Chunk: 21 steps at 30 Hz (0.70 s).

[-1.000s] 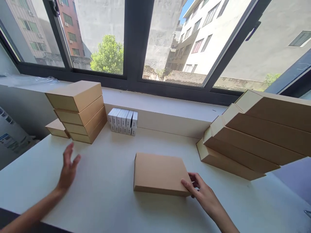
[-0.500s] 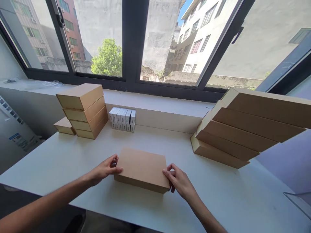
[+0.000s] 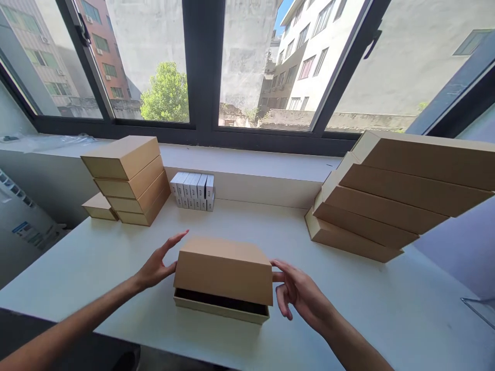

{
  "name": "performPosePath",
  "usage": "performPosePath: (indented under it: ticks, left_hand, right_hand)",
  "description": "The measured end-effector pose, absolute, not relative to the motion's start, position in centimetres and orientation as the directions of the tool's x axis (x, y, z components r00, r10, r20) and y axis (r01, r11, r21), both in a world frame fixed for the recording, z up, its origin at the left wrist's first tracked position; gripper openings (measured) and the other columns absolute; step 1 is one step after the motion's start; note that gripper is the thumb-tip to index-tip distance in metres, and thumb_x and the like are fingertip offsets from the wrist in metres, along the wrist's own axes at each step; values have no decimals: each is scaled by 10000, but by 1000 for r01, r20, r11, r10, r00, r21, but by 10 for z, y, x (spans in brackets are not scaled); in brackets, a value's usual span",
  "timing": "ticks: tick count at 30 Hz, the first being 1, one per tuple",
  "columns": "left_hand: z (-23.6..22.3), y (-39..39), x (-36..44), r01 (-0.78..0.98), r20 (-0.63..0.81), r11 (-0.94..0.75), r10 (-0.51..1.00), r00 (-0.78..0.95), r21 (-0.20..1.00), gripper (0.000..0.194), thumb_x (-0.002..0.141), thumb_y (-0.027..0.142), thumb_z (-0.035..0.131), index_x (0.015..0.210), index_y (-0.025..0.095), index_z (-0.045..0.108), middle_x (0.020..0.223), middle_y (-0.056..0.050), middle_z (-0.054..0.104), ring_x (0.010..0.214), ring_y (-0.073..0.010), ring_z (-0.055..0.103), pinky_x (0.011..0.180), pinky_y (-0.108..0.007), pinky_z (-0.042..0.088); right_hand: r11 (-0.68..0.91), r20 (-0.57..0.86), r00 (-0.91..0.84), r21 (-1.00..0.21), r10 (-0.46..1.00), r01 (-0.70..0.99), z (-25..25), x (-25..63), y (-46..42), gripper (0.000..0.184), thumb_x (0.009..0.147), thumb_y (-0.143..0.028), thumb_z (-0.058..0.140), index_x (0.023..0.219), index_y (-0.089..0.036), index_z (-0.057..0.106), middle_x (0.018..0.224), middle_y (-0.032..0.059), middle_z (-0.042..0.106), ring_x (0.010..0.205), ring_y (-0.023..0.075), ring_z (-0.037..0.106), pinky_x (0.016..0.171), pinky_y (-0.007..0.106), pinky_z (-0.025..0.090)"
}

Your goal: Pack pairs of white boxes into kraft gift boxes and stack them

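A brown cardboard box [image 3: 224,278] lies in the middle of the white table. Its hinged lid is tilted up at the front, and a dark gap shows between lid and base. My left hand [image 3: 157,265] is at the lid's left edge, thumb close to or touching it, the other fingers stretched away. At the right edge my right hand [image 3: 299,291] has its fingers spread, with the tips of the upper ones against the lid's side. Neither hand is wrapped round the box. What lies inside is hidden in the dark.
Left at the back stands a stack of brown boxes [image 3: 129,180], with a smaller-looking box [image 3: 99,207] beside it. Several small white boxes [image 3: 193,190] stand in rows against the ledge. A leaning stack of boxes [image 3: 390,201] rises at the right. Windows line the back.
The lid of the box has lifted at its front, opening a gap over the base. Both hands have loosened from a pinch at the sides, with fingers spreading. The view has shifted slightly.
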State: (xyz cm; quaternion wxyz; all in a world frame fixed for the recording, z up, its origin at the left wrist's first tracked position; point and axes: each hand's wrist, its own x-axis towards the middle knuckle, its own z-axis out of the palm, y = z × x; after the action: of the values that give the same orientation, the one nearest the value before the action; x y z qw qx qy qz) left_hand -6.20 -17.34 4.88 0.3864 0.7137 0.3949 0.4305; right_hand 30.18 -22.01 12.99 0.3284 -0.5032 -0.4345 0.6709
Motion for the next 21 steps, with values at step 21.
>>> performPosePath:
  ticks: [21]
  left_hand:
    - [23,-54,-3,4,273,-281,935,226,960,271,756,352,669,948,168,724,952,-71,757,875,-249,679,782,-333,528]
  right_hand:
    - [237,35,-252,-487,967,840,183,168,39,507,884,-526,598,1278,-213,538,996,85,732,651,173,674,515,238,478]
